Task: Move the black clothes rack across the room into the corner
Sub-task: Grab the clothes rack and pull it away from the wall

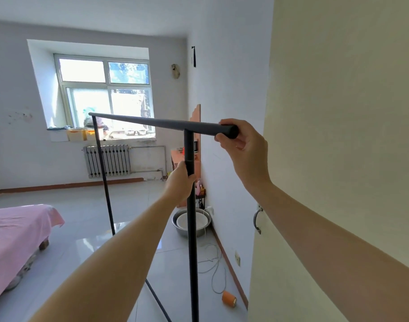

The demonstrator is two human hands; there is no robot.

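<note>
The black clothes rack (152, 122) stands in front of me, empty, its top bar running from the window side toward me. My right hand (243, 147) is closed around the near end of that top bar. My left hand (181, 182) grips the near upright post just below the bar. The far upright (102, 173) slants down to the tiled floor, and a base bar (157, 298) shows low in the view.
An open cream door (338, 159) is close on my right. Along the right wall sit a metal basin (191, 223), a white cable (212, 263) and an orange cylinder (229, 298). A pink bed (17, 235) is at left. Window and radiator (108, 161) lie ahead.
</note>
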